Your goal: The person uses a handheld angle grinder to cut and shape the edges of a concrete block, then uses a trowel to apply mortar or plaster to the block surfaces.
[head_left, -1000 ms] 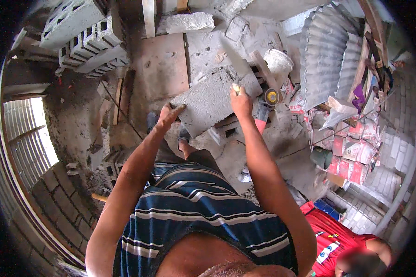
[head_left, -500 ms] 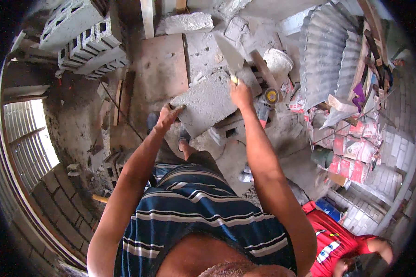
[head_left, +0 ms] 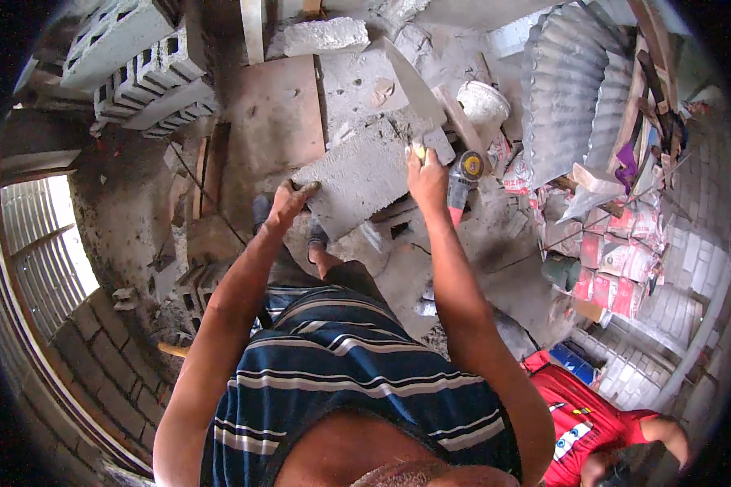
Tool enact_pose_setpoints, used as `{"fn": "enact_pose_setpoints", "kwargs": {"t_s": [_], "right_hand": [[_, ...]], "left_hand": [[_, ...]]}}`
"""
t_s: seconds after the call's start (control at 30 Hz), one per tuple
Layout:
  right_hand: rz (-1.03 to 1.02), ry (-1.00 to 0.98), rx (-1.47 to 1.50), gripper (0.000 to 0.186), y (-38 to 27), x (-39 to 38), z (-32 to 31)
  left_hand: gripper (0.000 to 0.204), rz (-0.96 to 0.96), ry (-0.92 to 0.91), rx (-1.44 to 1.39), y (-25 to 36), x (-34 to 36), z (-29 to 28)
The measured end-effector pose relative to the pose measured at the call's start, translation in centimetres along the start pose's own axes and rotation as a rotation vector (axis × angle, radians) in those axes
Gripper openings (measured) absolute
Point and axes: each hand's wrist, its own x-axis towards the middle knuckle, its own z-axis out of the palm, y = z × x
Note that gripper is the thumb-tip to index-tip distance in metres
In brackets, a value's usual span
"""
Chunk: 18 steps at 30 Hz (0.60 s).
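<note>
A grey concrete block (head_left: pixel 353 183) lies tilted in front of me, its broad face up. My left hand (head_left: pixel 291 201) is closed on its left edge, thumb on top. In my right hand (head_left: pixel 427 177) is a trowel (head_left: pixel 414 85), gripped by its yellowish handle at the block's right side. The trowel's long, pointed metal blade reaches away from me, over the rubble beyond the block. Right beside my right hand lies an angle grinder (head_left: pixel 460 187) with a yellow-centred disc.
Hollow blocks (head_left: pixel 150 69) are stacked at far left. A flat brown board (head_left: pixel 280 114) lies beyond the block. At right are a whitish bucket (head_left: pixel 483 104), corrugated sheets (head_left: pixel 568 89) and red-and-white sacks (head_left: pixel 617 260). A person in red (head_left: pixel 585 430) is at lower right.
My right hand has moved slightly right and nearer to me along the block's right side, and the trowel blade has turned. My left hand keeps its hold; the view has shifted a little.
</note>
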Motion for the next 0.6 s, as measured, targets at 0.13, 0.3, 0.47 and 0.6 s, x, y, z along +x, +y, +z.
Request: {"fn": "enact_pose_setpoints", "kwargs": {"t_s": [0.13, 0.3, 0.47, 0.6], "right_hand": [[0.126, -0.086, -0.122, 0.043, 2.6, -1.3, 1.2], [0.154, 0.029, -0.030, 0.043, 1.5, -1.9, -0.8], [0.142, -0.041, -0.138, 0.044, 6.6, -3.1, 0.4], [0.094, -0.055, -0.090, 0.046, 5.0, -3.6, -1.1]], "left_hand": [[0.045, 0.008, -0.008, 0.016, -0.2, 0.6, 0.4], [0.049, 0.038, 0.047, 0.005, -0.8, 0.2, -0.2], [0.052, 0.001, -0.033, 0.005, -0.5, 0.7, 0.4], [0.053, -0.005, 0.036, 0.030, -1.3, 0.6, -0.3]]}}
